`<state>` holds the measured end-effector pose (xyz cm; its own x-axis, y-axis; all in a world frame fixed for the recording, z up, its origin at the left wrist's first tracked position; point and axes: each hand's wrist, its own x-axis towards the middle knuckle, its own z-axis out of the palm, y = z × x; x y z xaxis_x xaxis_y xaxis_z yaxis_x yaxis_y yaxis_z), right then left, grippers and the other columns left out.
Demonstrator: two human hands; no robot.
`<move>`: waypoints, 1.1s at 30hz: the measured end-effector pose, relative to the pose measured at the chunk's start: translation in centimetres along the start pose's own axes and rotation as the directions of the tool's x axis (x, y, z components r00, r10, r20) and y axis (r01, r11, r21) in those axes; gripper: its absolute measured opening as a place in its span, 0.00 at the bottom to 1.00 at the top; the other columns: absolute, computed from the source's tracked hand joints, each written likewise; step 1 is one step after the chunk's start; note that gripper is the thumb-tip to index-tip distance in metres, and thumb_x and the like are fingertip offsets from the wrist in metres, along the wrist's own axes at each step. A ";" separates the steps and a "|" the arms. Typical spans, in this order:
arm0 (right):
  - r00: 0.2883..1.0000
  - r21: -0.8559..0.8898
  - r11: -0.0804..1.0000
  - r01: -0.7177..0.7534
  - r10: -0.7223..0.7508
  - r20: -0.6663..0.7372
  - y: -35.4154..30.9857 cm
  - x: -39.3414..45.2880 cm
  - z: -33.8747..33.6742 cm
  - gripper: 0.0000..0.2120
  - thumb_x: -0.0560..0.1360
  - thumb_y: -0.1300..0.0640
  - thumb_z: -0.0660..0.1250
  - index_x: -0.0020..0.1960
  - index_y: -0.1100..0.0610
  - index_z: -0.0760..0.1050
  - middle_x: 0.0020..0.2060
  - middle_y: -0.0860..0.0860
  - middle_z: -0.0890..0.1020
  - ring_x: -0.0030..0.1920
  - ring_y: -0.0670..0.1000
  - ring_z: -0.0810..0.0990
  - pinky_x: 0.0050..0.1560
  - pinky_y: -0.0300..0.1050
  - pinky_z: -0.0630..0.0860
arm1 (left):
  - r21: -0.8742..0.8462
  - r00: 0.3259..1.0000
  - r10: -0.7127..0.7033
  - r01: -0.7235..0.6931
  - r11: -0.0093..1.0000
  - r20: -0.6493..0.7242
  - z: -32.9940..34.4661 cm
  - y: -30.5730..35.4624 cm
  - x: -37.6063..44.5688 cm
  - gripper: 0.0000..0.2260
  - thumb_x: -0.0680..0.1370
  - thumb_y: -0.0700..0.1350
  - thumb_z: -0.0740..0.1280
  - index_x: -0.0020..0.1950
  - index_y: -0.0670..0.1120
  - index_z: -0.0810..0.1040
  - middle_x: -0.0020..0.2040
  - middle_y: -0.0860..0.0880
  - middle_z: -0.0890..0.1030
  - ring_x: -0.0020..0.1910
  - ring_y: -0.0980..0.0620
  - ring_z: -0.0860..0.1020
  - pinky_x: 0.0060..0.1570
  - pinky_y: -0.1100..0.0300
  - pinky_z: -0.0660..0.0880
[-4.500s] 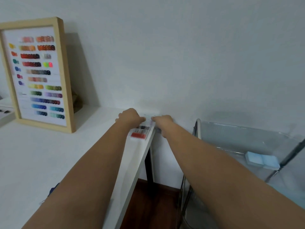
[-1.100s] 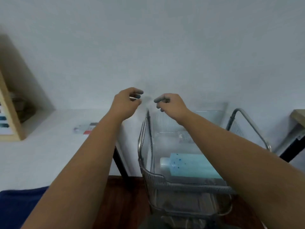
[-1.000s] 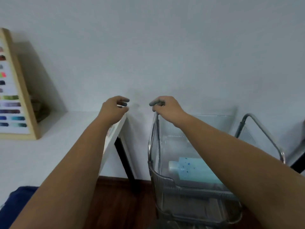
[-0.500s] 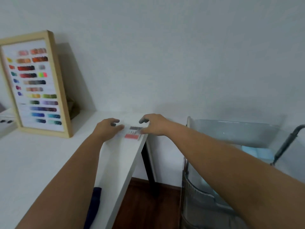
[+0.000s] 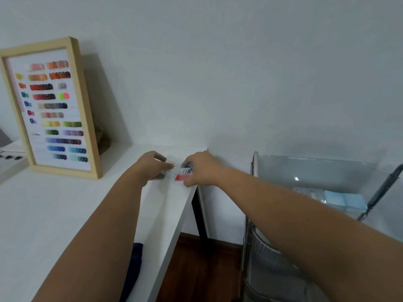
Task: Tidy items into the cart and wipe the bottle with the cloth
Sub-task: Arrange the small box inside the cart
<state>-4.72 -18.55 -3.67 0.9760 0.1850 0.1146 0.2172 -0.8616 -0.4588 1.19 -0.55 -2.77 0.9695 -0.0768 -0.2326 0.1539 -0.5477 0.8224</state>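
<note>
Your left hand (image 5: pixel 152 165) & right hand (image 5: pixel 201 168), fingers curled, pinch the small red-labelled case (image 5: pixel 182 175) at the white table (image 5: pixel 65 203) far corner edge, w/ clear cart (image 5: pixel 309 171) just right.

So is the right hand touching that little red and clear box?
Touching. In the head view the right hand lies over the box's right end, fingers curled on it.

Your right hand (image 5: pixel 199 168) covers the right part of the small red-and-clear card (image 5: pixel 182 174), and your left hand (image 5: pixel 152 165) hides whatever its fingers pinch. The dark blue cloth (image 5: pixel 133 269) is half hidden behind your left forearm.
</note>
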 end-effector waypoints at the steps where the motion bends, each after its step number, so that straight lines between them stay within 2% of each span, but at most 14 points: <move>1: 1.000 -0.023 1.000 0.002 -0.003 -0.027 0.1 -0.3 -0.3 0.28 0.62 0.49 0.73 0.62 0.49 0.77 0.53 0.48 0.80 0.53 0.49 0.73 0.37 0.33 0.63 | -0.073 1.000 0.001 0.000 0.997 0.008 0.1 0.4 -0.4 0.17 0.72 0.41 0.77 0.57 0.42 0.75 0.53 0.39 0.81 0.45 0.45 0.82 0.39 0.58 0.80; 5: 0.985 -0.080 0.996 -0.048 0.034 -0.170 1.5 -2.1 -3.0 0.30 0.61 0.44 0.73 0.63 0.47 0.75 0.51 0.50 0.76 0.54 0.53 0.71 0.44 0.42 0.69 | -0.327 0.997 0.067 -0.055 0.944 0.026 0.8 2.8 -2.0 0.19 0.74 0.35 0.73 0.62 0.42 0.73 0.55 0.39 0.81 0.42 0.46 0.83 0.35 0.61 0.79; 7: 0.967 -0.037 0.996 -0.081 0.069 -0.244 2.9 -3.4 -5.3 0.30 0.61 0.43 0.74 0.62 0.47 0.76 0.51 0.51 0.76 0.54 0.53 0.73 0.48 0.45 0.74 | -0.372 0.992 0.124 -0.101 0.923 0.037 1.6 4.6 -3.0 0.20 0.73 0.34 0.72 0.63 0.43 0.73 0.55 0.39 0.81 0.42 0.45 0.83 0.34 0.61 0.80; 9: 0.946 0.013 0.993 -0.117 0.116 -0.303 4.7 -4.9 -7.7 0.29 0.61 0.43 0.74 0.61 0.46 0.76 0.51 0.50 0.76 0.54 0.53 0.74 0.52 0.48 0.76 | -0.376 0.979 0.196 -0.161 0.912 0.056 3.0 6.6 -4.2 0.20 0.73 0.33 0.71 0.62 0.44 0.74 0.53 0.39 0.82 0.42 0.45 0.83 0.36 0.60 0.81; 11: 0.922 0.025 0.985 -0.173 0.171 -0.347 6.8 -6.7 -9.9 0.29 0.60 0.43 0.75 0.60 0.46 0.76 0.51 0.50 0.77 0.54 0.52 0.74 0.54 0.47 0.75 | -0.376 0.958 0.280 -0.237 0.896 0.064 5.1 8.6 -5.4 0.18 0.72 0.33 0.71 0.61 0.45 0.75 0.49 0.40 0.82 0.41 0.46 0.83 0.39 0.58 0.81; 15: 0.848 0.112 0.951 -0.287 0.307 -0.432 11.7 -10.7 -12.9 0.24 0.60 0.46 0.76 0.55 0.50 0.80 0.50 0.50 0.82 0.51 0.50 0.79 0.50 0.40 0.74 | -0.357 0.872 0.489 -0.456 0.815 0.001 11.6 12.2 -8.3 0.16 0.73 0.35 0.72 0.57 0.49 0.77 0.46 0.47 0.80 0.41 0.51 0.82 0.45 0.58 0.82; 17: 0.810 0.125 0.921 -0.369 0.385 -0.443 14.0 -12.6 -13.6 0.22 0.61 0.46 0.76 0.53 0.52 0.80 0.50 0.49 0.83 0.50 0.49 0.78 0.48 0.38 0.71 | -0.336 0.828 0.561 -0.533 0.777 -0.016 15.4 13.2 -9.6 0.15 0.73 0.37 0.72 0.57 0.50 0.79 0.46 0.52 0.80 0.42 0.53 0.82 0.46 0.60 0.80; 20: 0.771 0.088 0.857 -0.508 0.498 -0.397 17.7 -15.4 -14.3 0.21 0.63 0.44 0.75 0.52 0.52 0.80 0.52 0.49 0.82 0.52 0.50 0.78 0.48 0.37 0.67 | -0.250 0.788 0.616 -0.594 0.764 0.011 21.1 13.7 -10.8 0.15 0.74 0.39 0.71 0.59 0.52 0.78 0.47 0.55 0.79 0.43 0.57 0.81 0.43 0.67 0.77; 22: 0.751 0.070 0.813 -0.579 0.564 -0.343 19.8 -17.4 -14.3 0.22 0.63 0.42 0.75 0.52 0.52 0.79 0.53 0.49 0.82 0.53 0.50 0.79 0.51 0.38 0.69 | -0.143 0.798 0.599 -0.586 0.798 0.070 24.6 13.2 -10.7 0.17 0.75 0.39 0.69 0.63 0.50 0.76 0.50 0.51 0.80 0.46 0.54 0.80 0.44 0.65 0.75; 25: 0.752 0.019 0.782 -0.623 0.605 -0.262 22.2 -19.6 -13.9 0.22 0.63 0.43 0.75 0.53 0.52 0.79 0.54 0.50 0.82 0.55 0.51 0.78 0.59 0.44 0.72 | 0.103 0.879 0.439 -0.462 0.881 0.184 28.7 11.6 -9.6 0.20 0.77 0.39 0.67 0.69 0.45 0.68 0.55 0.44 0.79 0.53 0.46 0.79 0.47 0.59 0.74; 27: 0.761 0.014 0.778 -0.628 0.618 -0.195 23.4 -20.6 -13.2 0.22 0.63 0.44 0.76 0.54 0.52 0.79 0.54 0.50 0.81 0.54 0.51 0.78 0.56 0.43 0.73 | 0.250 0.933 0.290 -0.340 0.907 0.214 30.3 10.4 -8.5 0.21 0.78 0.40 0.67 0.70 0.41 0.66 0.60 0.40 0.77 0.57 0.42 0.78 0.50 0.55 0.76; 29: 0.776 0.024 0.784 -0.621 0.618 -0.123 24.4 -21.2 -12.4 0.22 0.62 0.45 0.77 0.53 0.52 0.79 0.53 0.50 0.80 0.50 0.49 0.76 0.50 0.40 0.72 | 0.363 0.959 0.192 -0.258 0.895 0.209 31.4 9.6 -7.4 0.22 0.77 0.39 0.67 0.69 0.38 0.66 0.63 0.39 0.76 0.60 0.42 0.77 0.53 0.54 0.75; 33: 0.795 0.045 0.796 -0.603 0.605 -0.055 25.5 -21.1 -10.6 0.22 0.63 0.46 0.78 0.53 0.52 0.79 0.54 0.51 0.78 0.47 0.49 0.73 0.47 0.41 0.70 | 0.444 0.972 0.101 -0.188 0.876 0.213 33.0 8.8 -5.8 0.16 0.76 0.37 0.69 0.63 0.36 0.74 0.59 0.39 0.80 0.56 0.42 0.80 0.50 0.55 0.77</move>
<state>-19.88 -49.42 -8.48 0.9061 -0.4000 -0.1382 -0.4150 -0.7763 -0.4744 -9.35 -32.40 -11.26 0.9170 -0.3075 -0.2541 -0.1321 -0.8351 0.5340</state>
